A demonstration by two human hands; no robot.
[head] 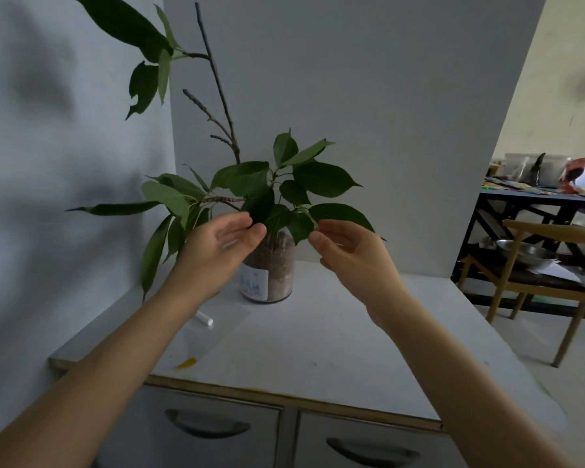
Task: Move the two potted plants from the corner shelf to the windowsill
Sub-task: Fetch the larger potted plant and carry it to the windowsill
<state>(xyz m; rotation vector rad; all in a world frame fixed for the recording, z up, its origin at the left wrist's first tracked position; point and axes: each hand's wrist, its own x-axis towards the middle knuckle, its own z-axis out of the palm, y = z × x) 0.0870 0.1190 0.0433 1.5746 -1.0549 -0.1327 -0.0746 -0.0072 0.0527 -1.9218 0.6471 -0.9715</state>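
- Potted plant [274,265], dark green leaves on thin brown twigs in a clear glass jar of brown soil with a white label: stands just below and beyond the fingertips, in the gap between both hands, on the white cabinet top [335,332]. Not yet lifted.
- Left hand [213,251]: fingers [250,228] loosely curved and close together, thumb apart, gripping nothing; brushing the low leaves or just short of them (cannot tell which).
- Right hand [348,255]: fingers [318,236] gently curled, gripping nothing, level with the edge of a broad leaf.
- Danger of closing on foliage instead of glass, with both sets of fingertips at leaf height and above the jar's label. Likely to tear leaves or snap a twig if pulled from there.
- Danger of a slip: smooth glass, probably heavy with soil. Could tilt and spill under a high or one-sided hold; better taken low on the jar wall, one palm each side.
- Tall bare brown twig [217,82], reaching far above the fingers: liable to scrape the grey wall [48,163] or swing toward the face during the lift.
- Long drooping leaves outside the left fingers: apt to drag or fold against that wall.
- Clear plastic sheet [213,329] and small white cylinder [205,319], below the left wrist: easily swept off the top by a careless forearm.
- Second plant: nowhere in view, so not possible to judge.
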